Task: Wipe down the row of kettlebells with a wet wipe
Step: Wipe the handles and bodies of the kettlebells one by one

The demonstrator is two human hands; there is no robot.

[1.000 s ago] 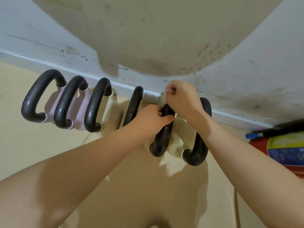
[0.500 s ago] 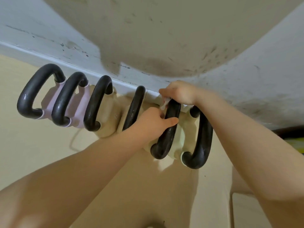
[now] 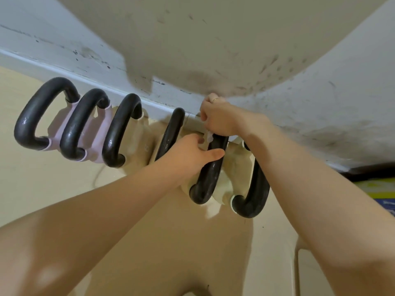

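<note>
A row of several kettlebells with black handles stands along the wall base. The two at the left (image 3: 64,129) have lilac bodies, the others cream bodies. My left hand (image 3: 188,154) grips the black handle of the second kettlebell from the right (image 3: 210,174). My right hand (image 3: 218,119) is closed on a small white wet wipe (image 3: 208,136), pressed against the far end of that same handle. Most of the wipe is hidden by my fingers. The rightmost kettlebell (image 3: 256,195) sits partly under my right forearm.
A scuffed white wall (image 3: 320,92) with a baseboard runs just behind the kettlebells. The floor (image 3: 181,242) is cream. At the right edge lies a dark object with a yellow and blue label (image 3: 382,193).
My right hand with the wipe has shifted along the top end of the handle, toward the wall. My left hand keeps its hold on the handle. The view has tilted slightly.
</note>
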